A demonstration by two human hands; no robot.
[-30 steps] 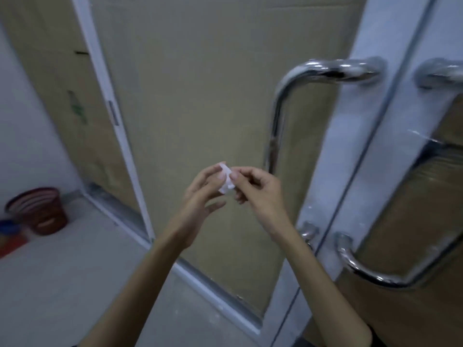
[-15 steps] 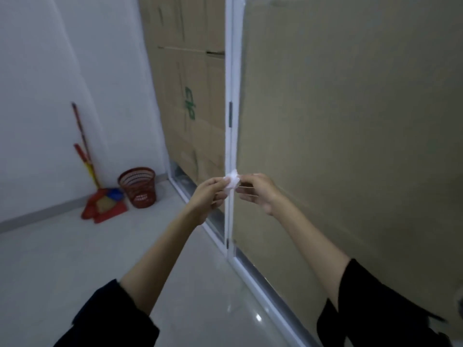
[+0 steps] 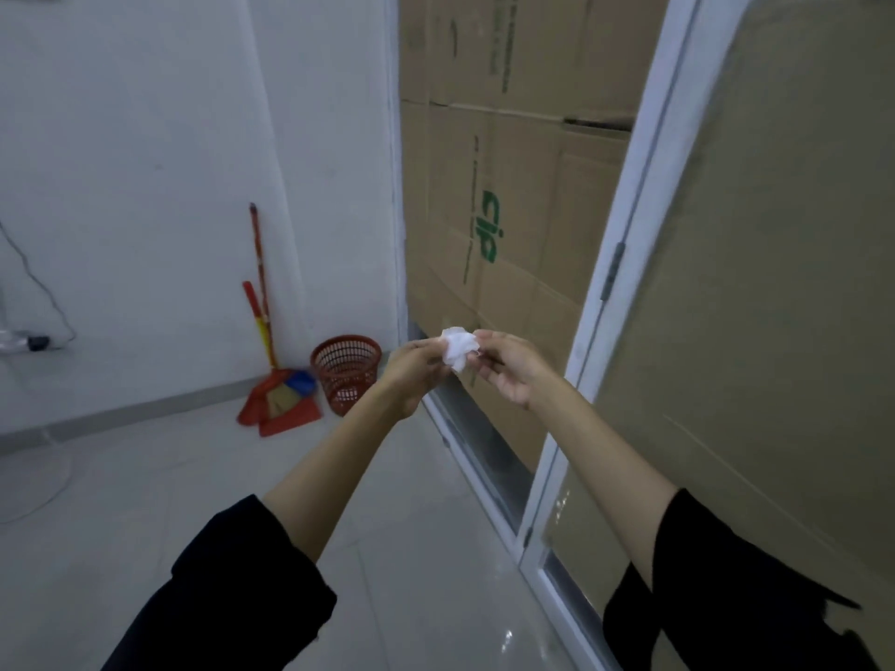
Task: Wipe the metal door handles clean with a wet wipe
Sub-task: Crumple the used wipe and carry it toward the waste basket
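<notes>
In the middle of the head view, a crumpled white wet wipe [image 3: 457, 348] is held up in the air between two hands, in front of the lower part of a cardboard-backed glass panel [image 3: 503, 225]. The wipe is pinched on its left side by the curled fingers [image 3: 431, 356] of the left hand [image 3: 414, 375] and on its right side by the thumb and forefinger of the right hand [image 3: 508, 370], whose remaining fingers are loosely curled below (both hands are thus clamped on the same wipe). Both forearms are bare, and black sleeves [image 3: 232, 588] are seen pushed up towards the elbows. To the right, a white-framed glass door [image 3: 775, 331] backed with brown cardboard is seen at an angle; green printing is visible on the cardboard of the panel beyond it. No metal door handle is shown in this view. In the far corner, a red plastic mesh waste basket [image 3: 346, 372] stands on the pale tiled floor [image 3: 145, 501], just beside a red-handled broom and red dustpan [image 3: 276, 389] leaned against the white wall [image 3: 145, 162]. A thin cable is seen at the left edge.
</notes>
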